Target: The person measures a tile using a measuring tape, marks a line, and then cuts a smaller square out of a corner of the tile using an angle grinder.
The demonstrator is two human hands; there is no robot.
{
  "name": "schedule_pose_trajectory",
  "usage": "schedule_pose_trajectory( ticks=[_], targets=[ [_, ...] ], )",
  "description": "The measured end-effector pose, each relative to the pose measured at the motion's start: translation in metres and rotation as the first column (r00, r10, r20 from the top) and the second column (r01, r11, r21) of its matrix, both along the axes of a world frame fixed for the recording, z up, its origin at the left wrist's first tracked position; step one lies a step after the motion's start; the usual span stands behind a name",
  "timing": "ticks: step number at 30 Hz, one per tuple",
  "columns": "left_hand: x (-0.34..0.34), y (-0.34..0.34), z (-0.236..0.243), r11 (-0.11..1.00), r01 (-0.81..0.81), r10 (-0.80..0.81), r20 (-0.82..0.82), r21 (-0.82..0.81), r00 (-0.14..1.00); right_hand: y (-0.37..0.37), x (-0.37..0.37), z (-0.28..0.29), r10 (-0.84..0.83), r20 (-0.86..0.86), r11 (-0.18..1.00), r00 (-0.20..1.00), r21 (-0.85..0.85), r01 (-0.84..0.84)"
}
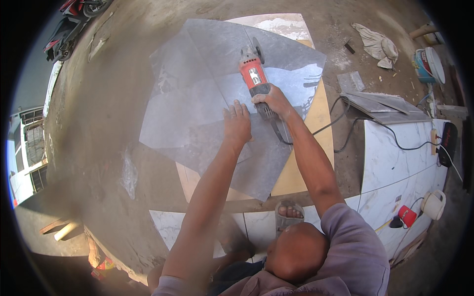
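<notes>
My right hand (274,98) is wrapped round the dark rear body of a red and black angle grinder (253,71). The grinder's disc (258,51) stands edge-on at its far end, near the far edge of the large grey tiles (173,111); whether it touches them I cannot tell. My left hand (237,124) lies flat on the grey tile surface with its fingers stretched forward, left of the grinder and nearer to me. A smaller, darker grey tile piece (210,140) lies beside and partly under that hand. The grinder's black cord (328,123) runs off to the right.
Under the grey tiles a yellowish board (323,111) sticks out. White marbled tiles (395,153) cover the floor at right, with stacked grey tile pieces (382,106) beyond. Farther off are a bucket (428,65), a cloth (377,44) and motorbikes (74,27). A red cup (407,216) stands lower right.
</notes>
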State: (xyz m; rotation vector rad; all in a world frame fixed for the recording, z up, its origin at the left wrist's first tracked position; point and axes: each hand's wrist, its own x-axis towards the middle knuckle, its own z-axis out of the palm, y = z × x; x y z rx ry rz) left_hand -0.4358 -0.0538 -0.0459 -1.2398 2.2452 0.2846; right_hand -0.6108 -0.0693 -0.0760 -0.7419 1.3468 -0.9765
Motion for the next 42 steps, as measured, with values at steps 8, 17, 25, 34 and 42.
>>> schedule_pose_trajectory(
  ticks=[8, 17, 25, 34, 42],
  targets=[
    [0.0, 0.001, -0.004, 1.0, 0.016, -0.016, -0.01, -0.006, 1.0, -0.039, -0.004, -0.007, 0.034, 0.099, 0.999, 0.994, 0.022, -0.037],
    [0.003, 0.0, -0.002, 0.999, 0.023, -0.024, -0.025, -0.034, 0.999, -0.008, 0.004, 0.001, -0.033, 0.041, 0.999, 0.999, 0.034, 0.032],
    [0.003, 0.0, -0.005, 0.999, 0.023, -0.024, -0.036, -0.034, 0.999, 0.003, 0.002, 0.002, -0.018, 0.042, 1.0, 0.999, -0.007, 0.018],
    [0.001, 0.001, -0.007, 0.999, 0.03, -0.033, -0.047, -0.044, 0.998, -0.04, -0.003, -0.002, 0.019, 0.057, 0.999, 0.998, 0.032, -0.021],
    [0.002, 0.0, -0.003, 0.999, 0.032, -0.033, -0.034, -0.036, 0.999, -0.009, 0.002, 0.003, 0.002, 0.046, 1.0, 0.999, 0.026, -0.003]
  ],
)
